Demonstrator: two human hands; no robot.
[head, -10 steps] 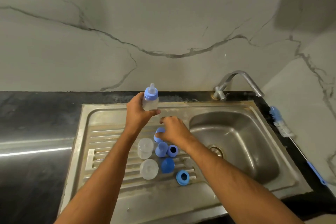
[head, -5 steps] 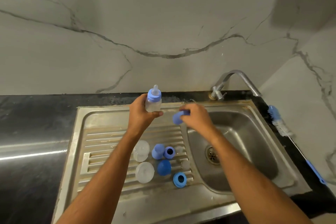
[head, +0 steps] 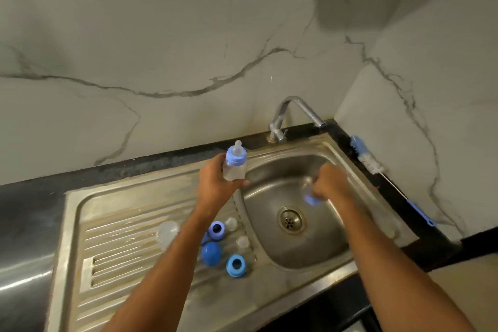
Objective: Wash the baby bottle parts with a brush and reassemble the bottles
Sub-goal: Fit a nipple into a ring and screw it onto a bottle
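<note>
My left hand (head: 215, 183) grips an assembled clear baby bottle (head: 235, 167) with a blue collar and teat, held upright over the divide between drainboard and basin. My right hand (head: 327, 183) is over the sink basin (head: 275, 245), fingers curled round a small blue cap (head: 311, 199) that is blurred by motion. On the drainboard lie loose parts: two blue collar rings (head: 216, 229) (head: 235, 265), a blue dome cap (head: 211, 250), two clear teats (head: 231, 223) (head: 242, 241) and a clear bottle body (head: 167, 232), partly hidden by my left forearm.
A bottle brush (head: 363, 153) with a blue handle lies on the black counter right of the sink, along the wall. The tap (head: 293, 113) stands behind the basin, no water running. The ribbed steel drainboard (head: 116, 245) stretches left; black counter (head: 27, 210) beyond.
My right hand lifted a blue cap off the drainboard and swung it right and down over the basin. My left hand with the bottle stayed nearly put; the view shifted rightward.
</note>
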